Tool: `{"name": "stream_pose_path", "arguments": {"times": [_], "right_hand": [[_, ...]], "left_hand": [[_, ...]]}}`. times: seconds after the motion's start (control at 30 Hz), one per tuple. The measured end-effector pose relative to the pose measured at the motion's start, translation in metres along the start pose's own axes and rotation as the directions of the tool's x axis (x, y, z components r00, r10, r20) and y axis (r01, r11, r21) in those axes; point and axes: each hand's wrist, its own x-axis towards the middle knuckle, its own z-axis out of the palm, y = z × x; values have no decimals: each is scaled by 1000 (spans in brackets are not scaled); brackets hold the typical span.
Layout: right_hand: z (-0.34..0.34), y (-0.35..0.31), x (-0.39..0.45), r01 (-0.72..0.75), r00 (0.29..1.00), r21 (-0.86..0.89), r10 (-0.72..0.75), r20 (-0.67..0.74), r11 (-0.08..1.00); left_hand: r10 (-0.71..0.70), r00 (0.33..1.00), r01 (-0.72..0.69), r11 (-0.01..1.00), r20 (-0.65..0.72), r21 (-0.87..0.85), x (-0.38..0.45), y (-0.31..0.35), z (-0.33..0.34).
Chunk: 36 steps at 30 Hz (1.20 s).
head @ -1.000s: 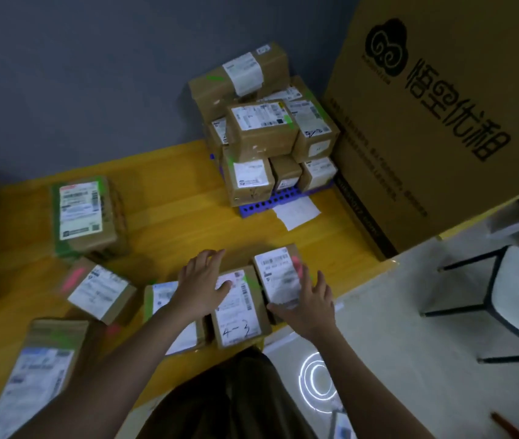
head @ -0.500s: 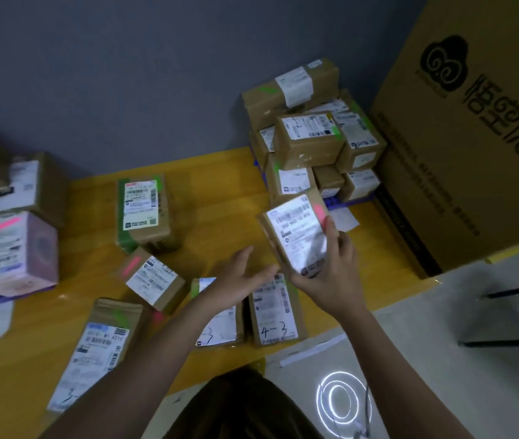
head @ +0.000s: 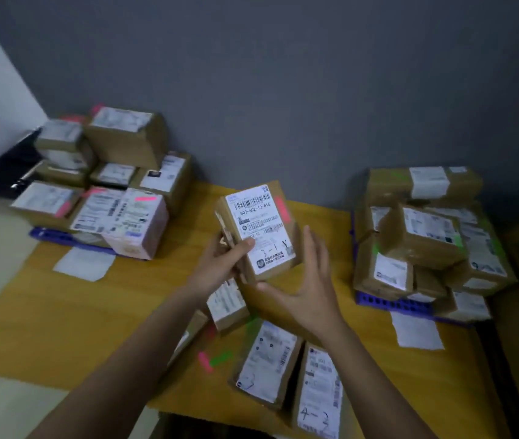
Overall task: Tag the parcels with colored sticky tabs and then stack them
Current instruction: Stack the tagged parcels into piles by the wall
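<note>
In the head view, a small cardboard parcel [head: 259,229] bearing a white shipping label and a pink sticky tab [head: 282,209] was held above the yellow table [head: 71,327], gripped at its left edge by the left hand [head: 220,264]. The right hand [head: 310,286] was held spread beside the parcel's right side, fingers straight. Pink-tagged parcels [head: 103,182] were stacked at the left, green-tagged parcels [head: 426,232] at the right.

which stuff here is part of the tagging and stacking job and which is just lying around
Job:
held parcel with pink tab, gripped by left hand
right hand, open beside it
pink-tabbed stack
green-tabbed stack
loose parcels

Lying about:
white paper sheets
black object at far left
</note>
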Motion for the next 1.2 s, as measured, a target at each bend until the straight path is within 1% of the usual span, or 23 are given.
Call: {"name": "stream_pose_path", "arguments": {"times": [0.03,0.1,0.17,0.27,0.33,0.43,0.5,0.6,0.73,0.8,0.83,0.9,0.97,1.0,1.07,1.13,1.17,1.2], "right_hand": [[8,-10,9,29,999,9,-29,17,1000],[26,-32,27,72,996,38,-74,57,997],[45,-52,46,94,991,66,-100,84,993],[82,-86,79,131,985,46,-135,103,990],[109,-110,102,156,982,37,-159,106,987],[151,-145,137,148,982,27,-150,111,989],[180,-165,160,121,988,34,-124,95,992],[221,-184,190,87,996,71,-88,24,994],[256,-189,212,88,990,154,-69,-123,984],[261,-186,217,53,987,154,-29,-155,987],[262,-185,218,33,990,126,-14,-144,991],[264,-182,221,2,997,49,1,-73,999],[268,-179,223,-17,999,-21,17,-43,1000],[269,-178,224,-29,999,-58,27,-46,998],[271,-176,224,-50,997,-130,42,-64,990],[272,-177,222,-55,996,-137,45,-73,989],[273,-178,221,-60,997,-140,53,-51,988],[274,-180,221,-66,998,-161,66,-6,985]], "left_hand": [[17,999,-18,1000,-50,-18,1,8,-15],[41,992,-41,999,-119,1,1,26,-46],[51,988,-49,999,-143,19,8,37,-78],[45,975,-61,996,-219,-67,26,54,-130],[48,970,-76,991,-239,-113,41,67,-162],[40,968,-83,983,-248,-163,64,89,-205],[9,974,-51,982,-225,-180,77,102,-231],[-15,989,-3,992,-146,-124,90,112,-261],[-92,995,94,993,-30,72,103,108,-301],[-175,984,170,973,17,158,113,101,-320],[-203,979,197,963,15,181,118,98,-325],[-197,979,204,963,-58,176,126,91,-333],[-177,976,197,964,-124,176,136,86,-335],[-144,977,173,965,-155,197,139,84,-336],[-30,965,88,973,-262,212,144,82,-340],[71,910,74,942,-408,328,146,80,-349],[132,871,84,909,-474,408,146,81,-356],[225,822,65,875,-523,479,148,85,-364]]}}
